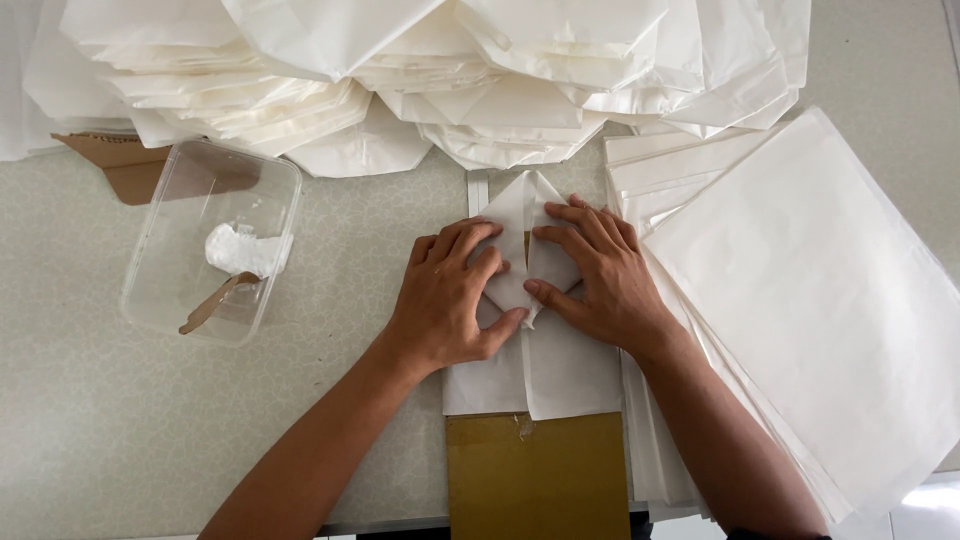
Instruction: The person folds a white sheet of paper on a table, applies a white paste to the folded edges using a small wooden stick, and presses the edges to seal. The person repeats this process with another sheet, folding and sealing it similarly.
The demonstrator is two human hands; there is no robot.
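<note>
A white paper sheet [530, 370] lies folded on a brown cardboard strip [540, 480] at the middle of the table. Its upper end is folded into a pointed flap [520, 200]. My left hand [450, 300] lies flat on the left side of the fold, fingers spread over the paper. My right hand [595, 270] presses the right side, its thumb on the centre seam. Both hands press the paper down and hold nothing up.
A clear plastic tub [175, 200] at the left holds white paste and a wooden stick [215, 303]. A stack of flat white sheets [830, 300] lies at the right. Piles of folded white paper bags [420, 70] fill the far edge. Brown cardboard [120, 160] peeks out behind the tub.
</note>
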